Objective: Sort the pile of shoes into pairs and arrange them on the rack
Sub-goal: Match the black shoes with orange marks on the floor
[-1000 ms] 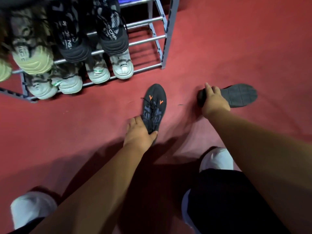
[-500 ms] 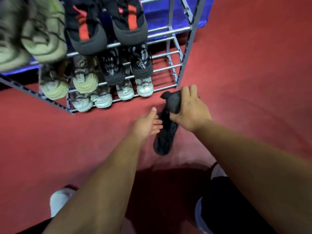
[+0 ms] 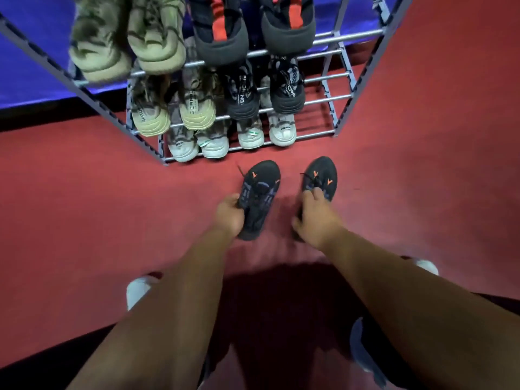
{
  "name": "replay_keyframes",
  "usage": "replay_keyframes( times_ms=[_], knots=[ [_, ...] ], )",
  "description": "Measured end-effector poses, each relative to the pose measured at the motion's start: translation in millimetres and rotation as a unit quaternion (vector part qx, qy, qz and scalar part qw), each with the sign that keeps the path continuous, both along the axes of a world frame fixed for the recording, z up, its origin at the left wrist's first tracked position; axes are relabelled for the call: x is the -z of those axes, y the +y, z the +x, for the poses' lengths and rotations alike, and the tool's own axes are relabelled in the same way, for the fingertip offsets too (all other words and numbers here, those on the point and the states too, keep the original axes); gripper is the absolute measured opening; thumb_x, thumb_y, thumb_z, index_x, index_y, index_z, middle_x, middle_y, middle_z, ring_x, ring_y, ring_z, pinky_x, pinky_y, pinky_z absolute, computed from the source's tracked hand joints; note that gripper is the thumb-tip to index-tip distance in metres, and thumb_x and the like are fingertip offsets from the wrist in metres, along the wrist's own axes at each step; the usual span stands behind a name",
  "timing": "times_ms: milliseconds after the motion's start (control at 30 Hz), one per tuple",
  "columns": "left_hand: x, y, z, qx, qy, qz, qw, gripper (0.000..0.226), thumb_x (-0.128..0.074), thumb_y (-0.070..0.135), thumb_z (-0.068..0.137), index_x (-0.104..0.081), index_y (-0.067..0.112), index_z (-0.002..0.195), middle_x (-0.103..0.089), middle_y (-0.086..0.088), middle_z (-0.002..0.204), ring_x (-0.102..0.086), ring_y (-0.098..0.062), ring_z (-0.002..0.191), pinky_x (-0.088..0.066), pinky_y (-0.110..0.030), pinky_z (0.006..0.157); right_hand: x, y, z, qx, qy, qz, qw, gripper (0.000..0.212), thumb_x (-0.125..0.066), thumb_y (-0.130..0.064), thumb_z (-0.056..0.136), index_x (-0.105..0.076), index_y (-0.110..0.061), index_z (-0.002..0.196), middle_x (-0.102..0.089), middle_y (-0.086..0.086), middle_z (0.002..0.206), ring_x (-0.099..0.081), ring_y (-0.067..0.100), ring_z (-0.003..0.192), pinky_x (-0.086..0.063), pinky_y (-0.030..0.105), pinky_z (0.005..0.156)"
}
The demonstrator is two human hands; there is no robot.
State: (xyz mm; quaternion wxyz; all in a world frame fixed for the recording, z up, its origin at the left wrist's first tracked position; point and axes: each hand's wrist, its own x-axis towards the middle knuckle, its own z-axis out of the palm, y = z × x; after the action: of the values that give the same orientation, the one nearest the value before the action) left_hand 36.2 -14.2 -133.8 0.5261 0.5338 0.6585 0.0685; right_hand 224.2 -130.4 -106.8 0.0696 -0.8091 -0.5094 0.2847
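Heel of shoe [image 3: 320, 175] under right hand [image 3: 312, 218]

Your left hand [image 3: 229, 213] on the left shoe [image 3: 260, 192], right hand [image 3: 315, 218] on the right shoe [image 3: 320, 175], side by side, rack [image 3: 363, 77] just beyond them.

the rack [image 3: 334, 38] is made of grey metal tubes with a dull sheen. the black shoes [image 3: 260, 192] are of matt knit cloth with cloth laces. the floor [image 3: 84, 206] is covered in red, matt, finely napped carpet. the tan shoes [image 3: 157, 43] look fuzzy and cloth-like.
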Motion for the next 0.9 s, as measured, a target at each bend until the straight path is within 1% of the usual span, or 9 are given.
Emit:
replay_keyframes(
  times_ms=[67,167,267,400,467,533,700,800,900],
  knots=[
    [14.9,-8.0,-12.1,0.114,0.130,0.049,0.984,0.030,-0.057,0.002,0.095,-0.070,0.005,0.122,-0.073,-0.019,0.121,-0.069,-0.032,0.112,-0.050,-0.038,0.099,15.7,1.4,2.7,0.109,0.009,-0.071,0.991,0.059,-0.068,-0.035,0.090,-0.044,-0.008,0.136,-0.039,0.021,0.143,-0.054,0.049,0.123,-0.047,0.050,0.106],
    [27.1,-20.6,-12.9,0.164,0.186,0.091,0.965,0.032,-0.057,0.019,0.101,-0.065,0.004,0.128,-0.067,-0.023,0.126,-0.062,-0.040,0.118,-0.045,-0.039,0.098,39.3,9.4,7.0,0.228,0.043,-0.138,0.963,0.091,-0.074,-0.052,0.086,-0.029,-0.012,0.154,-0.035,0.023,0.146,-0.053,0.049,0.128,-0.044,0.050,0.112],
    [35.2,-34.8,-5.2,0.176,0.223,0.101,0.953,0.060,-0.056,0.052,0.097,-0.054,0.006,0.135,-0.052,-0.018,0.136,-0.051,-0.039,0.126,-0.045,-0.043,0.105,57.9,19.9,9.3,0.288,0.094,-0.145,0.942,0.124,-0.080,-0.063,0.077,-0.008,-0.014,0.165,-0.034,0.026,0.152,-0.047,0.044,0.137,-0.039,0.045,0.118],
    [46.4,-42.0,0.0,0.249,0.289,0.139,0.914,0.102,-0.067,0.074,0.078,-0.040,0.002,0.145,-0.042,-0.016,0.141,-0.044,-0.036,0.129,-0.044,-0.046,0.107,74.4,24.9,1.4,0.300,0.092,-0.142,0.939,0.148,-0.086,-0.066,0.065,0.012,-0.020,0.165,-0.026,0.020,0.157,-0.041,0.040,0.142,-0.038,0.047,0.119],
    [52.9,-40.4,1.5,0.278,0.312,0.136,0.898,0.119,-0.071,0.073,0.077,-0.026,-0.004,0.154,-0.037,-0.020,0.148,-0.043,-0.037,0.134,-0.042,-0.046,0.109,80.1,21.3,-5.5,0.282,0.051,-0.148,0.947,0.150,-0.086,-0.067,0.065,0.016,-0.020,0.165,-0.025,0.018,0.157,-0.042,0.041,0.138,-0.038,0.048,0.115],
    [59.3,-39.1,2.8,0.274,0.314,0.115,0.902,0.127,-0.075,0.066,0.079,-0.011,-0.010,0.158,-0.030,-0.024,0.153,-0.039,-0.040,0.139,-0.037,-0.045,0.114,84.4,16.6,-11.8,0.261,0.014,-0.147,0.954,0.146,-0.086,-0.064,0.070,0.015,-0.019,0.165,-0.026,0.018,0.153,-0.042,0.042,0.133,-0.039,0.048,0.112],
    [53.8,-36.6,9.2,0.182,0.270,0.066,0.943,0.099,-0.085,0.052,0.067,-0.040,-0.001,0.138,-0.039,-0.016,0.135,-0.048,-0.037,0.122,-0.047,-0.042,0.102,76.9,15.8,-12.8,0.260,0.032,-0.134,0.956,0.129,-0.078,-0.046,0.078,0.014,-0.024,0.166,-0.029,0.018,0.146,-0.041,0.044,0.129,-0.039,0.050,0.111],
    [38.4,-34.8,10.3,0.163,0.259,0.022,0.952,0.105,-0.085,0.054,0.065,-0.039,0.000,0.142,-0.039,-0.016,0.135,-0.050,-0.036,0.122,-0.050,-0.041,0.104,55.0,12.5,-3.6,0.257,0.022,-0.136,0.956,0.129,-0.076,-0.052,0.075,0.012,-0.024,0.166,-0.031,0.017,0.150,-0.039,0.043,0.133,-0.037,0.049,0.114],
    [17.0,-36.5,7.1,0.153,0.256,0.000,0.955,0.109,-0.084,0.054,0.069,-0.036,-0.002,0.149,-0.042,-0.019,0.138,-0.053,-0.034,0.126,-0.049,-0.037,0.107,24.0,11.9,1.1,0.251,0.009,-0.144,0.957,0.124,-0.072,-0.058,0.079,0.005,-0.014,0.166,-0.032,0.019,0.156,-0.035,0.044,0.139,-0.033,0.050,0.117]
  ],
)
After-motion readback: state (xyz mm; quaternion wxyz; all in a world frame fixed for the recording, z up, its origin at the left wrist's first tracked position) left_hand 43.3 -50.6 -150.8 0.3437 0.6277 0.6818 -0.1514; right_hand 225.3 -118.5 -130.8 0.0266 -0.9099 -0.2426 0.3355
